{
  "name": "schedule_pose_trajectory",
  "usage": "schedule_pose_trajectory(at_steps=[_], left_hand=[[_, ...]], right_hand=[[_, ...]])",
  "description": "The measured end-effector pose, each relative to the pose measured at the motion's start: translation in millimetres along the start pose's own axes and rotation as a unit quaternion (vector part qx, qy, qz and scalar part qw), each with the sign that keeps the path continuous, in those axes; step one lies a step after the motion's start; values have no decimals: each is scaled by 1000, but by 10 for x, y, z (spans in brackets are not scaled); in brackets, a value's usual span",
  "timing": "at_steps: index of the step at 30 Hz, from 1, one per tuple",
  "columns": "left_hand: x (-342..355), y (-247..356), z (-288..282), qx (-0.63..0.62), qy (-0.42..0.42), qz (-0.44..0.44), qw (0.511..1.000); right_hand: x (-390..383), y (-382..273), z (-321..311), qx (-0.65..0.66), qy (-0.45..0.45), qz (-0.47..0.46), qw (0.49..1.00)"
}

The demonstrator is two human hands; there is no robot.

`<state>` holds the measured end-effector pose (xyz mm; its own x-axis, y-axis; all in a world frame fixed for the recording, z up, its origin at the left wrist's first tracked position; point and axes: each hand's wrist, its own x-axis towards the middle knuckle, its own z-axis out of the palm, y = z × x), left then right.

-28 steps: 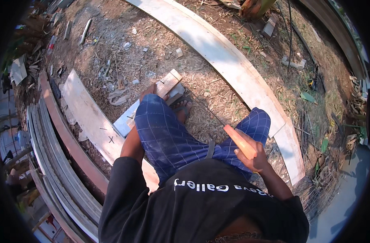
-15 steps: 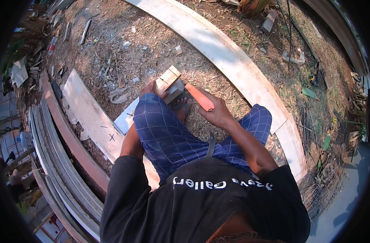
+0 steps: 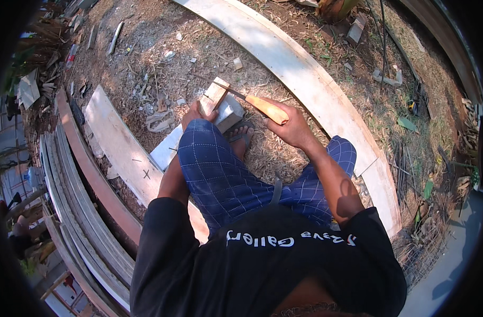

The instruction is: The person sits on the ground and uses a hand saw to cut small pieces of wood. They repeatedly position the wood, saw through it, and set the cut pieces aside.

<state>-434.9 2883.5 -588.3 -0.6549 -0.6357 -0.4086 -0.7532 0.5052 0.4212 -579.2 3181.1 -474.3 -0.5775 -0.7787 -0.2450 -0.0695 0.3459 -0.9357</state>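
Observation:
My left hand is closed round a short pale wood block, beside my left knee. A dark nail or similar thin piece sticks out from the block. In my right hand is a bladed tool with an orange handle, its fingers wrapped round the grip. Its thin dark blade, seen nearly edge-on, reaches leftward across the upper end of the wood block; whether it touches cannot be told. Under the wood lies a grey-white block, partly hidden.
A long pale board curves past on the right. To my left lie a marked plywood strip, a reddish plank and stacked grey planks. Wood chips and scraps cover the ground. A sandalled foot is close to the blocks.
The bladed tool has turned in my right hand, so its blade now shows across the wood block. The right hand has shifted slightly right. My left hand keeps its hold.

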Motion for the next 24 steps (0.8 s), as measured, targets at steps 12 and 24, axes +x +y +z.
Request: schedule_pose_trajectory(at_steps=[12,24], left_hand=[[-78,-210,168,52,41,100,993],[-48,8,29,59,-19,40,997]], right_hand=[[-1573,-350,-233,-45,22,29,998],[-924,-38,9,16,3,41,999]])
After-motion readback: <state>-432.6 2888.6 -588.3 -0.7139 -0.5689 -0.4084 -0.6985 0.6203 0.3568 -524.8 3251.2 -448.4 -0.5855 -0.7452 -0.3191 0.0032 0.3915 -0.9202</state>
